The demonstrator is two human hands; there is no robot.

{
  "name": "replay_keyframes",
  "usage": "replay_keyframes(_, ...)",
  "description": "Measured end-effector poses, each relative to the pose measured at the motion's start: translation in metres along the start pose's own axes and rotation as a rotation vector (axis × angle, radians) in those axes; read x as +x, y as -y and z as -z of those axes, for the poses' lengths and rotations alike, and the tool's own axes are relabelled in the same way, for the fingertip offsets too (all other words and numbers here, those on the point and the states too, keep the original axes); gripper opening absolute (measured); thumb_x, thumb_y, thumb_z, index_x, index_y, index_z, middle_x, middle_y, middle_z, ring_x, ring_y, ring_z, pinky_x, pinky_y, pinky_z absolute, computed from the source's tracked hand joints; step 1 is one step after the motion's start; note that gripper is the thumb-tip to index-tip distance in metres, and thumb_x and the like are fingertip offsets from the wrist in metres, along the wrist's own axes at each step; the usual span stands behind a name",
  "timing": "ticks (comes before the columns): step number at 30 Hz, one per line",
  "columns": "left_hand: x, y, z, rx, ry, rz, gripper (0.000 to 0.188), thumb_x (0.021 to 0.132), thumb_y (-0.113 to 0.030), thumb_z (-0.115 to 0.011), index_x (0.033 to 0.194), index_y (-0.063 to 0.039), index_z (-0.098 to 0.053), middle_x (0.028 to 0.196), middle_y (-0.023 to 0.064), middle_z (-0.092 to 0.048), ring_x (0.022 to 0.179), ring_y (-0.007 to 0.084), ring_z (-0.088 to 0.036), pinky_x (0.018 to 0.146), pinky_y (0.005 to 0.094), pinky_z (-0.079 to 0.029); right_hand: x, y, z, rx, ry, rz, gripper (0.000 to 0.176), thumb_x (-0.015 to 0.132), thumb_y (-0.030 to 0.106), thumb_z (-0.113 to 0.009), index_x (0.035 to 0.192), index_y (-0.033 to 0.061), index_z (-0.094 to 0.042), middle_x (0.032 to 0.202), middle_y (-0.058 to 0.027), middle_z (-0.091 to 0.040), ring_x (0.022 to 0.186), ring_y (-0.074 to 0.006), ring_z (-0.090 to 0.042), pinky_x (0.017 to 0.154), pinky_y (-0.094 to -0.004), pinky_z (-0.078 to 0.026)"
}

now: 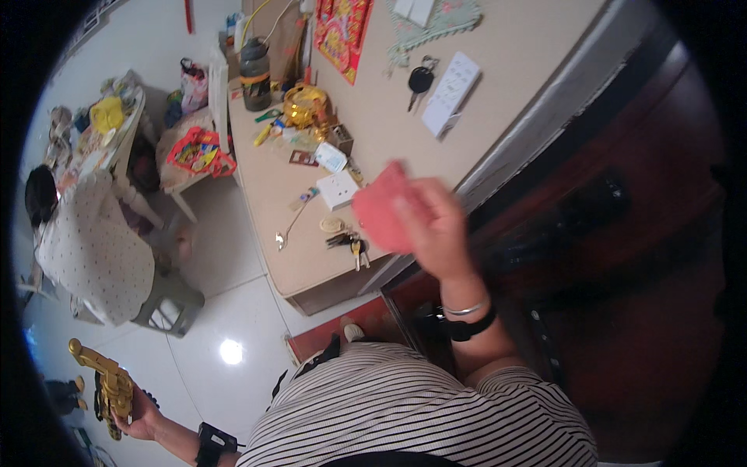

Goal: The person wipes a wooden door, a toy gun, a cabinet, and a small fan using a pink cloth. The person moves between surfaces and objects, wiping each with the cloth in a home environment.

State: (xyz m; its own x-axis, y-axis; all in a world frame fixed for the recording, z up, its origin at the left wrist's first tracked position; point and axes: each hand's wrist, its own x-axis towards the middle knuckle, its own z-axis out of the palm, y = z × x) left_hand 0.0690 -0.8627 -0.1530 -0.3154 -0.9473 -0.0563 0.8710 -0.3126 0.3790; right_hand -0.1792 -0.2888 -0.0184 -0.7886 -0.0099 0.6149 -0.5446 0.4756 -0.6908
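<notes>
My right hand [435,227] grips a pink cloth [382,210], slightly blurred, above the edge of a beige tabletop [303,257]. Low on the left, away from the table, my left hand [140,414] holds a gold-coloured figurine-like object [114,382] whose exact kind I cannot tell. Close to the cloth lie a white socket plate [337,190], a round beige disc [332,225] and a bunch of keys [357,250]. A thin chain with a silver pendant [280,239] rests nearer the table's left edge. Further up are a gold ornamental bowl [306,106] and a small white box [331,157].
A dark bottle [255,73] stands at the table's far left corner. Another key [420,84] lies beside a white switch panel [451,94]. At left, a person [96,251] sits on a stool [175,306] near a cluttered table. Dark reddish door panels [613,262] stand at right.
</notes>
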Motion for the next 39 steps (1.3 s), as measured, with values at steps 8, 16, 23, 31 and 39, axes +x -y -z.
replay_keyframes(8,0.006,0.031,-0.04,0.011,0.005,-0.032,0.072,0.084,-0.012,-0.071,0.145,0.005,-0.039,0.148,0.0213,-0.046,0.139,0.0385,-0.044,0.117,0.0555,-0.037,0.063,0.029,0.067,-0.424,-0.56,0.242,0.022,0.09,0.009,-0.068,0.111,0.0041,-0.069,0.103,-0.0137,-0.064,0.096,-0.0309,-0.064,0.085,-0.0385,-0.051)
replay_keyframes(16,-0.004,0.037,-0.043,0.077,-0.025,-0.076,0.067,0.09,-0.015,-0.067,0.148,0.003,-0.038,0.148,0.0217,-0.048,0.137,0.0384,-0.048,0.116,0.0553,-0.04,0.036,-0.009,0.052,-0.643,-0.384,0.049,0.03,0.079,0.008,-0.071,0.109,0.0096,-0.074,0.093,-0.0109,-0.064,0.087,-0.0316,-0.066,0.081,-0.0388,-0.054)
replay_keyframes(23,0.013,0.022,-0.01,0.086,-0.005,-0.076,0.066,0.089,-0.017,-0.07,0.144,0.005,-0.042,0.145,0.0219,-0.05,0.134,0.0371,-0.049,0.114,0.0525,-0.041,-0.012,-0.022,0.025,-0.764,0.157,-0.521,0.038,0.089,0.021,-0.071,0.126,0.0114,-0.068,0.119,-0.0173,-0.069,0.111,-0.0365,-0.066,0.092,-0.0389,-0.054)
replay_keyframes(31,0.029,0.017,0.002,0.076,0.049,-0.054,0.066,0.086,-0.015,-0.07,0.143,0.006,-0.044,0.146,0.0246,-0.048,0.138,0.0417,-0.044,0.116,0.0598,-0.035,0.014,-0.021,0.03,-0.647,-0.349,0.117,0.038,0.094,0.031,-0.065,0.127,0.0106,-0.065,0.112,-0.0203,-0.07,0.104,-0.0418,-0.066,0.086,-0.0477,-0.054)
replay_keyframes(39,0.028,0.016,0.012,0.074,0.016,0.029,0.072,0.085,-0.012,-0.071,0.147,0.004,-0.039,0.148,0.0235,-0.045,0.14,0.0405,-0.041,0.118,0.0578,-0.032,-0.037,-0.047,0.006,-0.632,0.211,-0.68,0.046,0.09,0.029,-0.07,0.132,0.0129,-0.065,0.121,-0.0177,-0.07,0.115,-0.0345,-0.067,0.096,-0.0398,-0.052)
